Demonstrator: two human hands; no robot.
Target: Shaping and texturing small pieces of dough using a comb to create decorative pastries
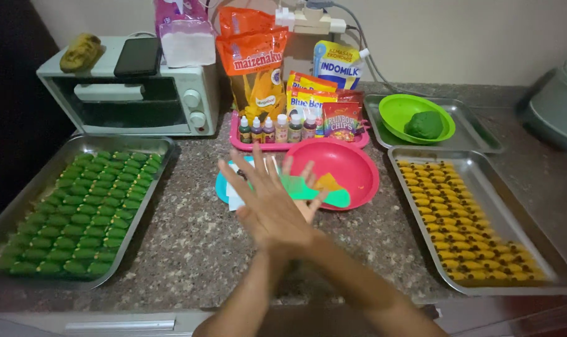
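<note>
Red plate (346,163) flat on the speckled counter (190,243), orange dough scrap on it, green flat scraper (315,192) across its near rim, teal plate (224,187) just left holding white paper, 2 bare hands crossed above them

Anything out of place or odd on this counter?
One thing: a phone and a browned, lumpy item lie on top of the toaster oven, an odd resting spot. Both trays' rows look tidy; nothing spilled.
</note>
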